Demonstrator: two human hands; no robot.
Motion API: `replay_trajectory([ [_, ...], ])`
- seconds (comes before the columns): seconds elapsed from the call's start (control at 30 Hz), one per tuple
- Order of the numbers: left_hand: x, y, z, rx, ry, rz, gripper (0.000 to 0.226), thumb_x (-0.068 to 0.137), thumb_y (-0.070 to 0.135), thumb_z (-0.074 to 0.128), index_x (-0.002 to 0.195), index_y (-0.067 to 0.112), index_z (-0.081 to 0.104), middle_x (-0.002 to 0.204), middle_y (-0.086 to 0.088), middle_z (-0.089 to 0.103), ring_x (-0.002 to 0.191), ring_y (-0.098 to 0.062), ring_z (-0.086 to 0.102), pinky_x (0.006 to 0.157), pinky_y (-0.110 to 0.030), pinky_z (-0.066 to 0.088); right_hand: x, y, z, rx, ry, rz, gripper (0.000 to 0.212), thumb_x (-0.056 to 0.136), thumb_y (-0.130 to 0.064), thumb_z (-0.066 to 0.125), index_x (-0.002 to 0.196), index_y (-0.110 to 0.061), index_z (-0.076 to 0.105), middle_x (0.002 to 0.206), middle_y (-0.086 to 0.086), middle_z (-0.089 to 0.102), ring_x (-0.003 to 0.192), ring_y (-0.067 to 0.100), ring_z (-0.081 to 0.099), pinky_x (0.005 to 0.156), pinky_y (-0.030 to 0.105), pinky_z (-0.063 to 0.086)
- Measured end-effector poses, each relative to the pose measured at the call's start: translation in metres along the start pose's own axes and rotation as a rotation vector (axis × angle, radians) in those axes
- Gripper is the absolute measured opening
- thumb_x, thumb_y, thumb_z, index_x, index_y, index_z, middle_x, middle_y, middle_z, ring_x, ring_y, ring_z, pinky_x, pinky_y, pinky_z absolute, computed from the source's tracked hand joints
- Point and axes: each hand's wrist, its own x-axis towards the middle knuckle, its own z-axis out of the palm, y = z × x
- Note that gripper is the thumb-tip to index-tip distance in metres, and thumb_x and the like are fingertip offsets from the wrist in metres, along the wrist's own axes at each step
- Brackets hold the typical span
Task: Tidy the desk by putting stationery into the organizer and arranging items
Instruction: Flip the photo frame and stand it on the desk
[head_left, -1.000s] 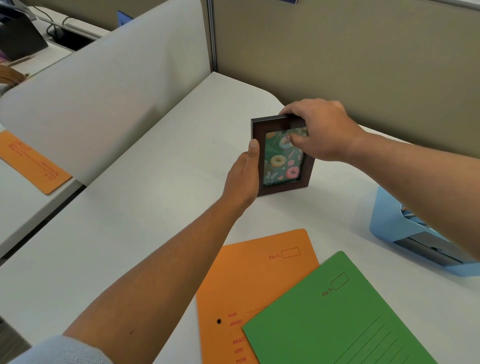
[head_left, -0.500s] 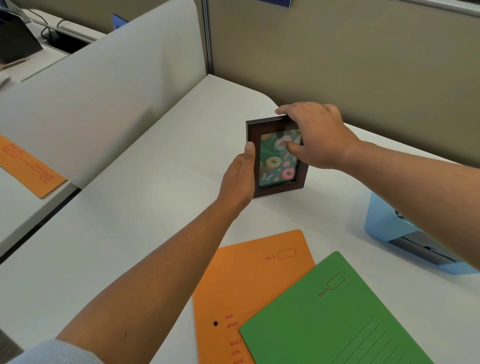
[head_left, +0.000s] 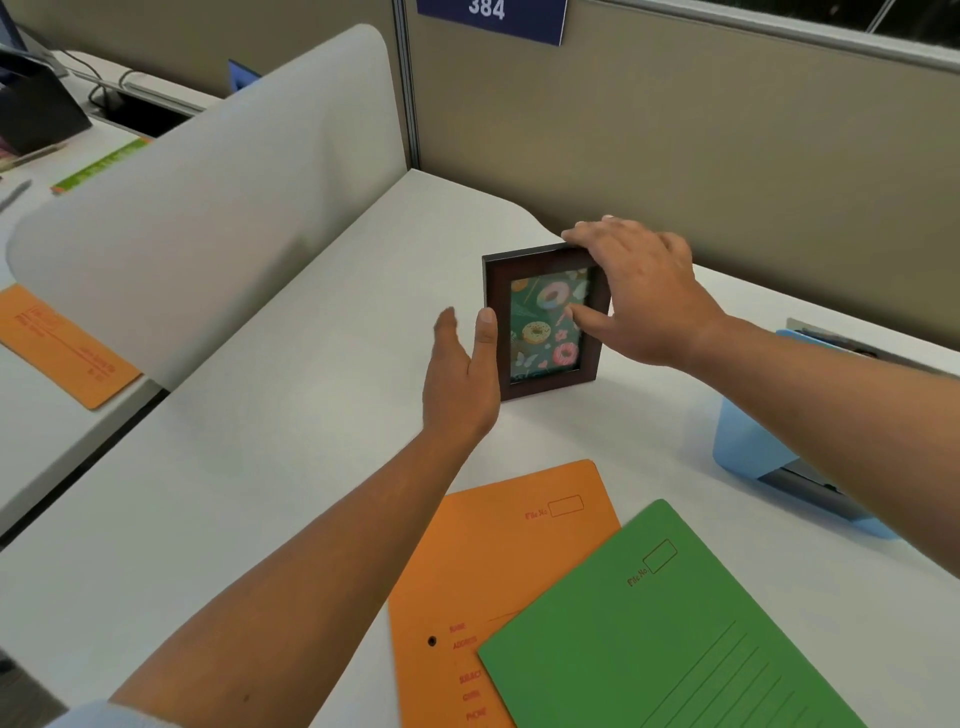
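On the white desk (head_left: 260, 415) a green folder (head_left: 675, 649) overlaps an orange folder (head_left: 493, 561), with the blue organizer (head_left: 743, 441) at the right (partly behind the forearm). The picture frame (head_left: 540, 332) stands upright near the partition. The right hand (head_left: 649, 296) grips its top corner, thumb on the glass; the left hand (head_left: 460, 384), fingers straight, touches its left edge.

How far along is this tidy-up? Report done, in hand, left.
Done: the picture frame stands upright near the partition. In hand: the right hand holds its top corner, thumb on the glass; the left hand rests open against its left edge. Left: the orange folder and the green folder overlapping it lie loose on the desk. The blue organizer is partly hidden; its contents cannot be told.
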Motion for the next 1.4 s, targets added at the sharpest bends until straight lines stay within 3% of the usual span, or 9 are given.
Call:
replay_trajectory([
  [0.13,-0.016,-0.005,-0.006,0.118,0.181,0.084,0.077,0.091,0.069,0.023,0.153,0.026,0.01,0.161,0.005,0.017,0.146,-0.019,0.024,0.115,-0.038,0.025,-0.021,-0.005,-0.007,0.015,0.065,0.003,0.062,0.083,-0.037,0.066,0.139,-0.026,0.041,0.143,-0.005,0.047,0.139,0.018,0.035,0.107,0.042,0.023],
  [0.4,-0.071,-0.005,-0.021,0.113,0.226,0.252,0.078,0.093,0.066,0.028,0.153,0.029,-0.006,0.162,0.01,0.004,0.146,-0.014,0.022,0.114,-0.035,0.024,-0.088,-0.025,-0.019,0.067,0.033,0.09,0.06,0.088,-0.038,0.063,0.141,-0.027,0.039,0.147,-0.004,0.043,0.139,0.017,0.034,0.111,0.044,0.021],
  [0.5,-0.097,-0.008,-0.023,0.139,0.223,0.289,0.075,0.093,0.066,0.029,0.152,0.031,-0.002,0.162,0.009,-0.005,0.147,-0.015,0.018,0.114,-0.037,0.024,-0.121,-0.029,-0.02,0.122,0.0,0.136,0.062,0.087,-0.04,0.064,0.142,-0.029,0.038,0.148,-0.006,0.041,0.14,0.016,0.032,0.11,0.046,0.024],
  [0.67,-0.151,-0.032,-0.014,0.251,0.065,0.262,0.08,0.092,0.068,0.031,0.153,0.025,0.003,0.162,0.004,-0.002,0.147,-0.016,0.016,0.116,-0.038,0.023,-0.206,-0.037,-0.009,0.237,-0.053,0.302,0.066,0.085,-0.043,0.066,0.143,-0.032,0.036,0.151,-0.008,0.038,0.14,0.015,0.033,0.111,0.046,0.026],
  [0.8,-0.191,-0.055,-0.006,0.249,-0.197,0.165,0.079,0.092,0.053,0.052,0.153,0.027,0.008,0.156,0.005,0.029,0.142,-0.019,0.03,0.112,-0.044,0.034,-0.292,-0.042,0.004,0.324,-0.055,0.494,0.063,0.082,-0.036,0.073,0.139,-0.027,0.046,0.148,-0.005,0.044,0.136,0.016,0.041,0.113,0.039,0.03],
  [0.93,-0.229,-0.061,0.009,0.246,-0.304,0.219,0.071,0.09,0.043,0.06,0.149,0.028,0.024,0.144,0.012,0.044,0.132,-0.011,0.042,0.107,-0.038,0.039,-0.389,-0.043,0.004,0.328,0.032,0.74,0.056,0.081,-0.025,0.076,0.132,-0.022,0.053,0.143,-0.005,0.049,0.131,0.02,0.048,0.11,0.036,0.033],
  [1.13,-0.256,-0.066,0.037,0.376,-0.502,0.374,0.07,0.089,0.044,0.06,0.148,0.023,0.029,0.147,0.006,0.043,0.135,-0.013,0.039,0.111,-0.029,0.031,-0.514,-0.051,-0.004,0.282,0.036,1.01,0.064,0.076,-0.056,0.055,0.13,-0.021,0.055,0.138,-0.009,0.05,0.125,0.015,0.05,0.106,0.037,0.036],
  [1.27,-0.271,-0.067,0.057,0.495,-0.608,0.456,0.074,0.088,0.048,0.059,0.15,0.021,0.027,0.152,0.0,0.038,0.138,-0.018,0.036,0.114,-0.031,0.028,-0.562,-0.059,-0.001,0.189,-0.044,1.077,0.057,0.084,-0.051,0.059,0.133,-0.024,0.053,0.146,-0.002,0.047,0.13,0.023,0.049,0.106,0.043,0.039],
  [1.4,-0.289,-0.066,0.072,0.593,-0.723,0.565,0.074,0.09,0.052,0.055,0.15,0.022,0.025,0.155,-0.003,0.033,0.143,-0.019,0.028,0.116,-0.03,0.019,-0.58,-0.069,0.008,0.178,-0.09,1.073,0.065,0.085,-0.061,0.044,0.139,-0.025,0.048,0.147,-0.007,0.042,0.136,0.016,0.04,0.109,0.038,0.031],
])
